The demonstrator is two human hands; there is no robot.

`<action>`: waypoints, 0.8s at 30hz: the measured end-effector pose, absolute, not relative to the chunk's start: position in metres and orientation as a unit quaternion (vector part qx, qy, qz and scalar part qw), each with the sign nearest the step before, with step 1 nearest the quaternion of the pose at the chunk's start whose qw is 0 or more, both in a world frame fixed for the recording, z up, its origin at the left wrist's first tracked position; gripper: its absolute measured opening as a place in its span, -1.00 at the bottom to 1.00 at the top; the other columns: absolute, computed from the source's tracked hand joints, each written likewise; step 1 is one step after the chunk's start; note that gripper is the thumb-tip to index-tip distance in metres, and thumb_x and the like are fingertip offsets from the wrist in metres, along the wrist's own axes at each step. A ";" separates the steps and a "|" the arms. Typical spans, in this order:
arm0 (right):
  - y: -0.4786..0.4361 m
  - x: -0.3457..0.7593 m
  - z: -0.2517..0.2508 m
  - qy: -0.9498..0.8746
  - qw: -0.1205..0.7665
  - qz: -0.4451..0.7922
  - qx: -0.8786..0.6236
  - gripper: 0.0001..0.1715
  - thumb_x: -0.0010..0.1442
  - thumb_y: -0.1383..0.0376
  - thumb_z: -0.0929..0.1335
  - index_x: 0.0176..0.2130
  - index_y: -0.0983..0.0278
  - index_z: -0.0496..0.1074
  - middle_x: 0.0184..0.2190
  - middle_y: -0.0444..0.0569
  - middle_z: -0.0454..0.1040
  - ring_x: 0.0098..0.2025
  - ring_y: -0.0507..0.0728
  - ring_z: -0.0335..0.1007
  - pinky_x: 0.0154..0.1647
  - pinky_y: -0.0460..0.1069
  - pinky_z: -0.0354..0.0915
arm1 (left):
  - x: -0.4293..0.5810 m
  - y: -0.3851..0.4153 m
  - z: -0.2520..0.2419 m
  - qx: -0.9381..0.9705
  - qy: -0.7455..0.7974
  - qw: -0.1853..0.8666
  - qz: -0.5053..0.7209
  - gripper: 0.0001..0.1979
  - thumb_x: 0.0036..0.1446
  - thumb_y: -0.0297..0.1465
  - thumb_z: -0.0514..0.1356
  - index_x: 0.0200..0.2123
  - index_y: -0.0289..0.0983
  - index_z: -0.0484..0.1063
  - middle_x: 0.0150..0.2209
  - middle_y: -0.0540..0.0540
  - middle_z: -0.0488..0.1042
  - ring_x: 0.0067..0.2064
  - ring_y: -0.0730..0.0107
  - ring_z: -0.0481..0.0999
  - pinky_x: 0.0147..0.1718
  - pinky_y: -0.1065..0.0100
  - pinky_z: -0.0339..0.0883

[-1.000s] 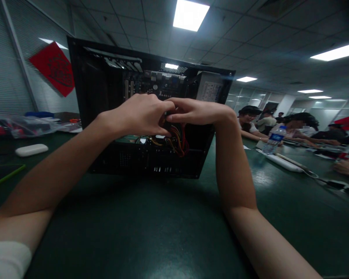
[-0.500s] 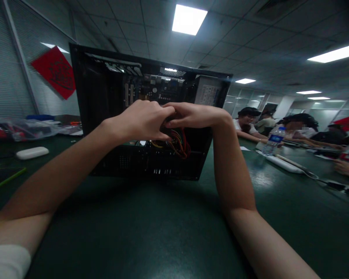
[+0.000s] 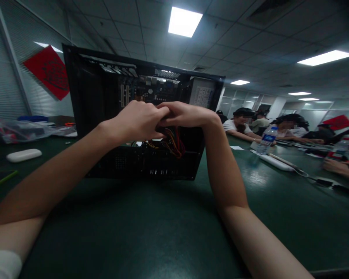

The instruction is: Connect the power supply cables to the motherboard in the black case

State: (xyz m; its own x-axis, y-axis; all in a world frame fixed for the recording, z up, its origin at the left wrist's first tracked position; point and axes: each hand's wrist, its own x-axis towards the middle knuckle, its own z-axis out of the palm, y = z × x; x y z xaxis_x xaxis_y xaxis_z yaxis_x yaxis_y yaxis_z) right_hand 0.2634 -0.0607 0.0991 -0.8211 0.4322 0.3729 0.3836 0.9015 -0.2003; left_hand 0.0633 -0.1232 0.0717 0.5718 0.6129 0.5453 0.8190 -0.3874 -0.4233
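An open black computer case [image 3: 104, 157] stands upright on the green table, its inside facing me. My left hand [image 3: 142, 120] and my right hand [image 3: 183, 113] meet at the middle of the case, fingers bent and closed together. Whatever lies between the fingers is hidden by the hands. Just below them hangs a bundle of coloured power cables [image 3: 174, 143]. Behind and above, the motherboard [image 3: 149, 91] shows in part. A grey power supply [image 3: 203, 93] with a label sits in the upper right corner of the case.
On the left lie a white oblong case [image 3: 24, 155], a green-edged dark device [image 3: 1, 179] and a clear plastic bag [image 3: 23, 131]. To the right are a water bottle [image 3: 266, 140], a white power strip [image 3: 276, 162] with its cable, and several people seated along the table [image 3: 151, 228].
The whole scene sits slightly further left in view, as my head has turned a little right. My hands stay together in the same place at the case.
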 end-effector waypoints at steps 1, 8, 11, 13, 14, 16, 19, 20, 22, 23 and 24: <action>-0.060 0.264 0.099 -0.951 0.217 0.056 -0.215 -0.57 0.20 0.15 0.47 0.03 0.25 0.48 -0.07 0.00 0.58 -0.03 0.22 0.46 0.02 0.12 0.50 | 0.063 -0.123 0.072 -0.818 -0.436 0.342 -0.157 -0.39 0.16 -0.08 0.34 0.23 -0.14 0.44 -0.07 -0.23 0.66 -0.04 -0.13 0.66 -0.08 0.10 0.44; -0.055 0.261 0.100 -0.926 0.303 0.088 -0.209 -0.59 0.32 0.02 0.43 -0.09 0.30 0.47 -0.20 -0.01 0.52 -0.17 0.13 0.43 -0.19 -0.01 0.49 | 0.061 -0.121 0.073 -0.787 -0.437 0.362 -0.242 -0.44 0.25 -0.19 0.24 0.29 -0.17 0.38 -0.02 -0.23 0.66 0.00 -0.07 0.65 -0.05 0.11 0.44; -0.056 0.261 0.098 -0.910 0.335 0.121 -0.214 -0.51 0.36 -0.07 0.40 -0.05 0.30 0.46 -0.28 -0.05 0.48 -0.27 0.07 0.41 -0.34 -0.09 0.45 | 0.057 -0.115 0.074 -0.775 -0.422 0.377 -0.283 -0.52 0.29 -0.21 0.22 0.23 -0.20 0.42 -0.04 -0.24 0.67 -0.03 -0.03 0.66 -0.10 0.14 0.44; -0.057 0.261 0.098 -0.899 0.352 0.142 -0.217 -0.50 0.37 -0.07 0.40 -0.04 0.31 0.47 -0.32 -0.07 0.46 -0.32 0.03 0.40 -0.39 -0.13 0.42 | 0.055 -0.110 0.072 -0.761 -0.410 0.397 -0.309 -0.55 0.31 -0.20 0.21 0.21 -0.18 0.43 -0.08 -0.19 0.68 -0.06 0.05 0.67 -0.13 0.18 0.44; -0.057 0.261 0.097 -0.895 0.360 0.150 -0.217 -0.51 0.39 -0.05 0.40 -0.03 0.32 0.47 -0.32 -0.08 0.45 -0.33 0.02 0.40 -0.39 -0.14 0.42 | 0.054 -0.107 0.072 -0.754 -0.405 0.407 -0.318 -0.56 0.32 -0.19 0.22 0.20 -0.18 0.43 -0.10 -0.16 0.68 -0.08 0.08 0.67 -0.15 0.20 0.44; -0.058 0.261 0.098 -0.887 0.371 0.164 -0.220 -0.55 0.43 0.00 0.38 -0.01 0.34 0.48 -0.33 -0.09 0.45 -0.33 0.00 0.42 -0.37 -0.16 0.43 | 0.052 -0.103 0.071 -0.740 -0.401 0.426 -0.333 -0.60 0.33 -0.16 0.22 0.16 -0.17 0.47 -0.13 -0.13 0.69 -0.11 0.10 0.68 -0.18 0.20 0.44; -0.066 0.266 0.102 -0.879 0.377 0.162 -0.242 -0.60 0.49 0.09 0.32 0.03 0.37 0.50 -0.34 -0.09 0.48 -0.33 0.01 0.48 -0.32 -0.12 0.47 | 0.050 -0.102 0.071 -0.740 -0.373 0.434 -0.354 -0.69 0.36 -0.16 0.18 0.04 -0.14 0.54 -0.12 -0.12 0.69 -0.12 0.09 0.68 -0.18 0.16 0.44; -0.073 0.269 0.104 -0.875 0.385 0.150 -0.253 -0.61 0.50 0.11 0.30 0.04 0.37 0.51 -0.34 -0.09 0.50 -0.33 0.01 0.49 -0.30 -0.10 0.48 | 0.050 -0.102 0.072 -0.744 -0.358 0.433 -0.363 -0.71 0.36 -0.17 0.16 0.01 -0.13 0.56 -0.12 -0.11 0.69 -0.12 0.09 0.68 -0.16 0.14 0.44; -0.090 0.280 0.108 -0.851 0.438 0.090 -0.275 -0.61 0.51 0.13 0.29 0.04 0.38 0.52 -0.32 -0.06 0.53 -0.33 0.01 0.50 -0.26 -0.07 0.47 | 0.047 -0.104 0.074 -0.751 -0.332 0.430 -0.376 -0.73 0.37 -0.18 0.14 -0.05 -0.11 0.58 -0.09 -0.09 0.68 -0.09 0.10 0.67 -0.13 0.10 0.44; -0.100 0.287 0.109 -0.831 0.478 0.048 -0.279 -0.60 0.52 0.13 0.28 0.02 0.39 0.53 -0.28 -0.02 0.55 -0.31 0.01 0.50 -0.23 -0.06 0.46 | 0.046 -0.104 0.075 -0.751 -0.326 0.430 -0.379 -0.73 0.37 -0.17 0.13 -0.07 -0.10 0.59 -0.09 -0.09 0.68 -0.08 0.09 0.67 -0.12 0.08 0.43; -0.110 0.295 0.109 -0.818 0.506 0.013 -0.275 -0.58 0.52 0.12 0.28 0.03 0.40 0.53 -0.21 0.04 0.57 -0.25 0.02 0.51 -0.18 -0.04 0.46 | 0.044 -0.105 0.076 -0.751 -0.326 0.430 -0.382 -0.74 0.37 -0.17 0.13 -0.08 -0.09 0.60 -0.08 -0.08 0.68 -0.07 0.10 0.66 -0.11 0.07 0.43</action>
State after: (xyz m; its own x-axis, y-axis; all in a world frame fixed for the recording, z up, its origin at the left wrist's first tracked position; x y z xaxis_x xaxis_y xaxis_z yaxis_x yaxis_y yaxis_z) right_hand 0.2947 -0.1103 0.1092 -0.3376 0.4623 0.8199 0.4365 0.8486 -0.2988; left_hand 0.0444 -0.1046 0.0763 0.4962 0.1603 0.8533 0.8171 -0.4185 -0.3966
